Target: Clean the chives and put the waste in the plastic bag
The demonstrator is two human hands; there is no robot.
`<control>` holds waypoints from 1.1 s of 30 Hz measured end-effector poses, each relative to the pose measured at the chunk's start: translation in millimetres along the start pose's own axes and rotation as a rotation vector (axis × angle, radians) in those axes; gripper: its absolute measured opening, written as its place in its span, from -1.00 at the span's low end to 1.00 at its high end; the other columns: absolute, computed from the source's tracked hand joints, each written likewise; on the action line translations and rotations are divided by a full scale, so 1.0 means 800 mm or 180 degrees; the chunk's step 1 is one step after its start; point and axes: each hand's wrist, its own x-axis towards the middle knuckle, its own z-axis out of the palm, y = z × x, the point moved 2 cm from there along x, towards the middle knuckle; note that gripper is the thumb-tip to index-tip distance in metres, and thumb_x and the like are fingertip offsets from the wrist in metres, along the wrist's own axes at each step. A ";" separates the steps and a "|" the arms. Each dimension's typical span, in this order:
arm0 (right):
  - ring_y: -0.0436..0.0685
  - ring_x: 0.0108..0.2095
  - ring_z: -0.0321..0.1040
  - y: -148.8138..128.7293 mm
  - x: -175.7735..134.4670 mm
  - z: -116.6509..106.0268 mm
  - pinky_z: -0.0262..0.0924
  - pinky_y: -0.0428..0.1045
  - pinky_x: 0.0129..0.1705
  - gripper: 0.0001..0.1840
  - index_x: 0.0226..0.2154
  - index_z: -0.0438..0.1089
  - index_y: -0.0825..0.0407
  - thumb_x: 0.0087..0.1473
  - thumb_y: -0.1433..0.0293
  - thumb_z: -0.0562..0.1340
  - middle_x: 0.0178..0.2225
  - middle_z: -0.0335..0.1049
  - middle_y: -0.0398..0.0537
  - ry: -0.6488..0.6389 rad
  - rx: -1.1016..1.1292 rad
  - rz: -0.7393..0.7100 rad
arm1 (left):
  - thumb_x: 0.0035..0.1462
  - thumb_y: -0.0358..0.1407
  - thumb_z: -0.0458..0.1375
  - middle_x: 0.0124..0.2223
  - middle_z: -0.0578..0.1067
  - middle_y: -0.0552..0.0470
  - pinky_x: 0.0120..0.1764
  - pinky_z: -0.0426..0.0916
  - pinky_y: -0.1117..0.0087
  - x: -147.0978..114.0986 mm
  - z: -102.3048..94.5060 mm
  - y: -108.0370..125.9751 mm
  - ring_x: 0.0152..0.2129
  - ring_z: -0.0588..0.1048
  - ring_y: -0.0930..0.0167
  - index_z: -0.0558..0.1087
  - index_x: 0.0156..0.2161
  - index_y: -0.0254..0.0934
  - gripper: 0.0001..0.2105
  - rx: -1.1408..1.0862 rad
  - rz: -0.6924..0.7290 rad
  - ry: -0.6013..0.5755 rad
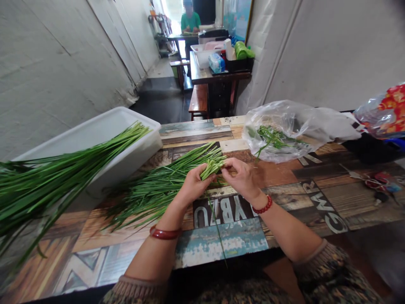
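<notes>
A bunch of garlic chives [212, 166] is wrapped in my left hand [192, 185], pale stem ends pointing to the right. At those ends, the fingertips of my right hand [241, 178] are pinched together on the stems. One long leaf hangs from the bunch over the table's front edge. Left of and behind my left hand, a loose pile of chives [155, 181] lies on the wood-patterned table [221, 249]. Further left, a larger heap of chives [79, 171] rests across a white plastic box [122, 112].
A clear plastic bag [286, 114] with green scraps [272, 137] lies beyond my right hand. Scissors [375, 181] and a red-patterned package [392, 109] are at far right. Behind stand another table [205, 76], a stool [199, 99] and a person in green [190, 22].
</notes>
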 end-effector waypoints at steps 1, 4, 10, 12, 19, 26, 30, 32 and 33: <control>0.12 -0.33 0.41 0.000 0.000 0.002 0.31 0.00 -0.24 -0.88 -0.42 0.34 -0.04 0.04 0.49 0.14 -0.39 0.47 -0.05 -0.0024 -0.0145 -0.0130 | 0.12 -0.20 0.17 -0.43 0.46 0.06 -0.29 0.28 0.44 0.000 0.000 0.000 -0.44 0.40 0.44 0.44 -0.38 -0.32 -0.81 0.0033 0.0007 -0.0020; 0.16 -0.33 0.35 0.001 0.000 0.004 0.27 0.04 -0.21 -0.81 -0.48 0.29 -0.04 0.00 0.57 0.11 -0.45 0.41 -0.04 -0.0166 -0.0671 -0.0411 | 0.15 -0.19 0.13 -0.47 0.38 0.11 -0.36 0.22 0.47 0.000 0.001 0.001 -0.49 0.30 0.47 0.40 -0.42 -0.32 -0.77 0.0224 0.0066 -0.0014; 0.16 -0.25 0.36 0.016 0.010 -0.035 0.26 0.08 -0.10 -0.83 -0.34 0.37 -0.03 0.14 0.51 0.10 -0.35 0.44 -0.01 0.0294 -0.0959 -0.0364 | 0.16 -0.22 0.09 -0.50 0.30 0.14 -0.39 0.14 0.48 0.001 -0.002 0.004 -0.51 0.24 0.49 0.31 -0.48 -0.29 -0.76 0.0582 0.0199 0.0293; 0.17 -0.18 0.37 0.028 0.014 -0.059 0.25 0.10 -0.03 -0.82 -0.26 0.41 -0.02 0.20 0.45 0.09 -0.27 0.46 0.02 0.0637 -0.1013 -0.0250 | 0.16 -0.22 0.09 -0.49 0.31 0.14 -0.39 0.14 0.48 0.001 -0.003 0.003 -0.50 0.25 0.49 0.31 -0.47 -0.28 -0.78 0.0562 0.0188 0.0365; 0.39 0.14 0.16 0.085 0.020 -0.112 0.03 0.38 0.15 -0.68 -0.08 0.42 0.07 0.19 0.28 0.12 0.12 0.24 0.25 0.1523 -0.1709 0.0451 | 0.16 -0.20 0.09 -0.46 0.40 0.11 -0.33 0.20 0.46 0.001 -0.003 0.006 -0.45 0.33 0.45 0.37 -0.44 -0.28 -0.78 0.0582 0.0088 0.0365; 0.15 -0.24 0.38 0.067 0.021 -0.087 0.30 0.10 -0.12 -0.85 -0.27 0.46 0.01 0.14 0.38 0.17 -0.20 0.41 0.05 0.0959 -0.0902 0.0368 | 0.18 -0.20 0.09 -0.39 0.42 0.06 -0.26 0.24 0.42 0.003 -0.001 -0.002 -0.39 0.36 0.42 0.40 -0.42 -0.27 -0.79 0.0630 0.0208 0.0434; 0.06 -0.36 0.37 0.045 0.016 -0.055 0.25 -0.03 -0.28 -0.86 -0.33 0.50 0.01 0.13 0.43 0.20 -0.36 0.45 -0.07 -0.0591 -0.0115 0.0205 | 0.21 -0.21 0.08 -0.34 0.44 0.02 -0.17 0.22 0.37 0.006 -0.002 0.000 -0.31 0.36 0.37 0.40 -0.41 -0.26 -0.79 0.0875 0.0443 0.0472; 0.04 -0.36 0.37 0.039 0.009 -0.041 0.22 -0.06 -0.29 -0.88 -0.37 0.52 0.01 0.11 0.43 0.23 -0.37 0.45 -0.08 -0.1166 -0.0046 0.0141 | 0.21 -0.22 0.08 -0.35 0.44 0.03 -0.15 0.20 0.35 0.006 -0.003 0.002 -0.32 0.34 0.37 0.39 -0.44 -0.25 -0.78 0.1082 0.0487 0.0491; 0.03 -0.38 0.36 0.037 0.006 -0.035 0.20 -0.07 -0.31 -0.89 -0.37 0.52 0.01 0.10 0.43 0.25 -0.38 0.44 -0.09 -0.1349 -0.0077 0.0148 | 0.21 -0.22 0.08 -0.36 0.44 0.03 -0.15 0.18 0.34 0.006 -0.004 0.003 -0.32 0.34 0.37 0.38 -0.45 -0.24 -0.77 0.1192 0.0488 0.0507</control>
